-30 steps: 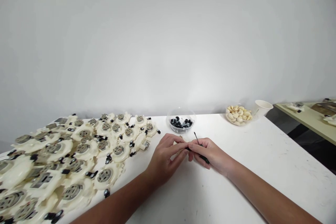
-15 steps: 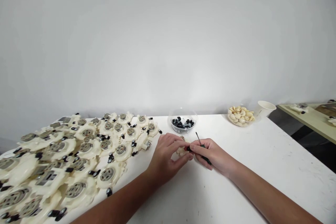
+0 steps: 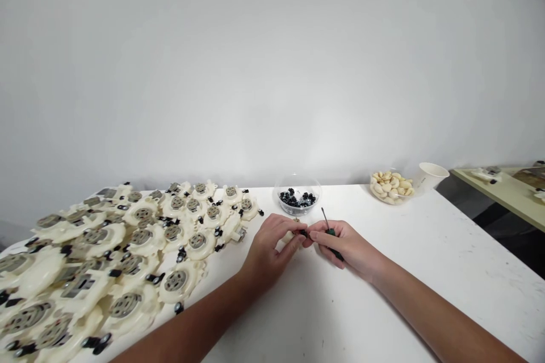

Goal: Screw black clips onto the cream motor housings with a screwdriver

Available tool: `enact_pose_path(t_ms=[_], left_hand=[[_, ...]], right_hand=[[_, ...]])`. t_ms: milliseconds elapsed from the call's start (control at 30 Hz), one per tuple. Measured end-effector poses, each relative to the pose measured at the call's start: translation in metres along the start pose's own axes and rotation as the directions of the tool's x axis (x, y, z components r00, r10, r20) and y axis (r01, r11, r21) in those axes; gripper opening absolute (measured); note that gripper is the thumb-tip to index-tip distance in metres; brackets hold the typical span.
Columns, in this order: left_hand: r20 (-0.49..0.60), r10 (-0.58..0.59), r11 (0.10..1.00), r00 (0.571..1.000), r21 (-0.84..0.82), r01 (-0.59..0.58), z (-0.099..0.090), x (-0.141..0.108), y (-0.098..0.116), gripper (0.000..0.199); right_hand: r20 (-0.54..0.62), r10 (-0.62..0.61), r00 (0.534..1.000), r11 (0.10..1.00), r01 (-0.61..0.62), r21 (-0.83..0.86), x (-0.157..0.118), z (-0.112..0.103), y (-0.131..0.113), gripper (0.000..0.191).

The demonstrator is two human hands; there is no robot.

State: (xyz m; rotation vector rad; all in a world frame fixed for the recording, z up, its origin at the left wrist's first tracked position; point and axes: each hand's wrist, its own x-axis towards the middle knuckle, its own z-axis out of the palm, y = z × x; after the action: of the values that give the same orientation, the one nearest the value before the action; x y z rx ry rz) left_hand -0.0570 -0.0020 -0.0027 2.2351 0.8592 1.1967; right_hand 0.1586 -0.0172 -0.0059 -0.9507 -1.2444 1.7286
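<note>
My right hand [image 3: 340,241] is closed round a small screwdriver [image 3: 331,232] with a dark green handle, its thin shaft pointing up and away. The right thumb and forefinger reach toward a small black part [image 3: 304,233]. My left hand [image 3: 272,244] is closed, pinching that part between thumb and forefinger. A cream plastic piece [image 3: 297,220] shows just beyond the left fingers, mostly hidden by them. Behind the hands stands a clear bowl [image 3: 298,210] holding several small black parts [image 3: 296,198].
Many cream plastic housings [image 3: 200,244] with round grey motors are spread over the left side of the white table [image 3: 426,261]. A clear bowl of cream oval pieces [image 3: 392,187] and a white cup [image 3: 431,176] stand at the back right. A greenish table [image 3: 502,190] lies beyond.
The left thumb has drawn back and up, and now pinches the black part with the forefinger. My right hand has shifted slightly to the right with the screwdriver.
</note>
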Motion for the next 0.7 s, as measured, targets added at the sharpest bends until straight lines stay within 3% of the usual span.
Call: enact_pose_path(t_ms=[300, 700], left_hand=[[-0.03, -0.075, 0.997, 0.997, -0.015, 0.074, 0.0011, -0.002, -0.0006, 0.014], [-0.004, -0.018, 0.999, 1.0, 0.034, 0.018, -0.0014, -0.0023, 0.0041, 0.017]], right_hand=[[-0.124, -0.057, 0.991, 0.998, 0.056, -0.011, 0.0003, -0.0036, 0.0006, 0.026], [-0.042, -0.048, 0.998, 0.999, 0.048, -0.014, 0.0001, -0.0022, 0.0015, 0.024]])
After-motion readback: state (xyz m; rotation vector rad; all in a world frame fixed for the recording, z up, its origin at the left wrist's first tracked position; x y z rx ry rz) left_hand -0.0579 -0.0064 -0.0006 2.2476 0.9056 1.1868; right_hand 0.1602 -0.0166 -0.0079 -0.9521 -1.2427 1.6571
